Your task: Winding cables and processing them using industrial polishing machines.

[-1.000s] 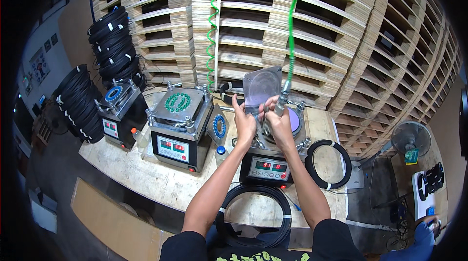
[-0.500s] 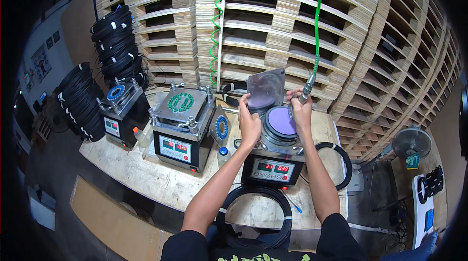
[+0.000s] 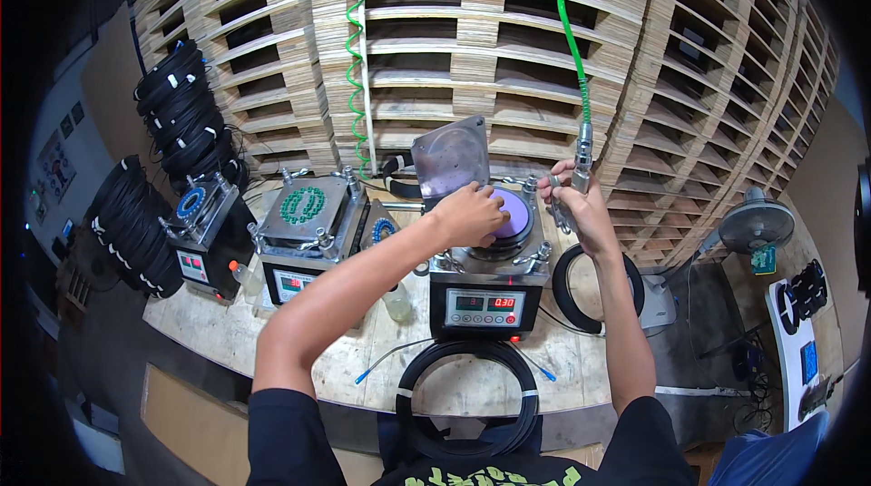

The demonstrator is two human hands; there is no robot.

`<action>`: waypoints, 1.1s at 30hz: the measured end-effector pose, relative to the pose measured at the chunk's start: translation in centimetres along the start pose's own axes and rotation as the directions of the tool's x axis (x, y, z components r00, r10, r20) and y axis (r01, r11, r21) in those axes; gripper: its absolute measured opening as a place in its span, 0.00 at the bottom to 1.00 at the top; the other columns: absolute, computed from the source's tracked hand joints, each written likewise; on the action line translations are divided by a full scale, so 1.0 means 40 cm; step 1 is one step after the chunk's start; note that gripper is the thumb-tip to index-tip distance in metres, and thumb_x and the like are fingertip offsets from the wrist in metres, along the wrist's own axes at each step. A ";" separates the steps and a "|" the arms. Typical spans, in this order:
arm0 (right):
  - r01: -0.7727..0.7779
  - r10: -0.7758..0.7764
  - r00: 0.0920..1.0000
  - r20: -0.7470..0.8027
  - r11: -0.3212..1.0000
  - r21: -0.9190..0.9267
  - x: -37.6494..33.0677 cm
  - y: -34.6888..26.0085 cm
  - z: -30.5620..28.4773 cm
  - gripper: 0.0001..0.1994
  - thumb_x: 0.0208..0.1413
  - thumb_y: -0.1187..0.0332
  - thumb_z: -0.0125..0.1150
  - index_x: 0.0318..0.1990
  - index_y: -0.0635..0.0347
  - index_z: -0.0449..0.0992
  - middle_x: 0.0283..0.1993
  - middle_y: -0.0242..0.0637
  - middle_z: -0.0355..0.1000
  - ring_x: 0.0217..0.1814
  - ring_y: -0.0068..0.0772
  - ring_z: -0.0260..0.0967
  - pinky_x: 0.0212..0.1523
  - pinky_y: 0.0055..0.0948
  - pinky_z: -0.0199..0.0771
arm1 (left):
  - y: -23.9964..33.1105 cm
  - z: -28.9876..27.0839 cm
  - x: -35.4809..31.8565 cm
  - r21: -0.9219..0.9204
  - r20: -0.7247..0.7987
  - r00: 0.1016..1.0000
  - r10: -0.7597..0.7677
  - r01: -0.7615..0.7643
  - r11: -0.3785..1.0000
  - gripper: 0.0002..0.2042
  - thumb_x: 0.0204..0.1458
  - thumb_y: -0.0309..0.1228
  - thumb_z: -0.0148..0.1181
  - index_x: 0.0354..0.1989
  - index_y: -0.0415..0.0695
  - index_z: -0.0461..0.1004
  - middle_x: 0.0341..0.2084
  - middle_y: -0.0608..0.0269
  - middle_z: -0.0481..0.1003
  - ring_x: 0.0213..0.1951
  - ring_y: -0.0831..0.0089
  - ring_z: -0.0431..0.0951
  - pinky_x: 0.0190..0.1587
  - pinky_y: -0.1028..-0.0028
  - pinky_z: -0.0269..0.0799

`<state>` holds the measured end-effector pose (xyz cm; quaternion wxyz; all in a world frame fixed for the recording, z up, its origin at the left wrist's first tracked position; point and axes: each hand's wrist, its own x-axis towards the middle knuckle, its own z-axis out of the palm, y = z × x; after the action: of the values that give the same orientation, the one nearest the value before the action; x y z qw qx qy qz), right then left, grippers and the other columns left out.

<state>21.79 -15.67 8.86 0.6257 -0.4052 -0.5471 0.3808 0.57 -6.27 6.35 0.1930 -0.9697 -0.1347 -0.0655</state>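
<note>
My left hand (image 3: 470,212) is down flat, fingers spread loosely and pressing on the purple disc (image 3: 510,214) in the middle machine (image 3: 485,282), gripping nothing, just resting on top. My right hand (image 3: 581,206) is clenched around the metal air nozzle (image 3: 581,164), just right of the disc, with the green hose (image 3: 555,28) running up from my knuckles and out of view. Right behind my left fingertips the grey lid (image 3: 451,159) stands tilted open. As I see it, the risk is that lid dropping onto my fingers if I knock it, or the nozzle swinging on its springy hose and scraping the disc if my grip slackens. Below my left wrist, the machine's front panel (image 3: 485,304) shows a small dark rectangle with red and green digits. Left of my forearm sits a second machine (image 3: 304,241) with a ring of green parts on its lid and its own small red display, and further left a third (image 3: 204,232) with a blue ring. A black cable coil (image 3: 467,395) lies close to my chest, another (image 3: 594,291) under my right wrist. Far left on the wall, small pale posters (image 3: 56,164), too blurred to make out. Far right, a white strip (image 3: 798,323) bears blue and dark shapes.
</note>
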 end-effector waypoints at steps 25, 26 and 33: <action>-0.073 0.073 0.997 -0.005 0.997 -0.007 -0.084 -0.005 -0.008 0.14 0.53 0.77 0.52 0.48 0.62 0.68 0.40 0.41 0.75 0.40 0.26 0.73 0.46 0.29 0.74 | 0.052 -0.012 -0.044 -0.575 -0.176 0.890 -0.420 0.253 0.778 0.24 0.61 0.29 0.53 0.66 0.56 0.60 0.47 0.41 0.76 0.38 0.41 0.79 0.39 0.52 0.77; -0.073 0.073 0.997 0.004 0.997 0.006 -0.082 -0.007 -0.004 0.14 0.53 0.77 0.51 0.48 0.62 0.68 0.41 0.42 0.75 0.41 0.27 0.73 0.46 0.30 0.74 | 0.060 -0.006 -0.049 -0.664 -0.195 0.833 -0.518 0.277 0.695 0.24 0.61 0.27 0.52 0.67 0.50 0.59 0.44 0.36 0.76 0.39 0.37 0.77 0.41 0.49 0.74; -0.056 0.054 0.998 0.042 0.997 0.049 -0.061 0.009 0.020 0.14 0.53 0.77 0.52 0.48 0.63 0.68 0.42 0.43 0.75 0.41 0.28 0.74 0.47 0.30 0.74 | 0.085 0.050 -0.057 -0.769 -0.207 0.508 -0.836 0.443 0.460 0.25 0.60 0.22 0.52 0.66 0.41 0.57 0.22 0.38 0.75 0.26 0.44 0.78 0.29 0.59 0.70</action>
<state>20.72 -17.73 7.68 0.6137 -0.3966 -0.5384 0.4198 -0.50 -9.06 2.87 -0.1546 -0.7689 -0.4161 -0.4601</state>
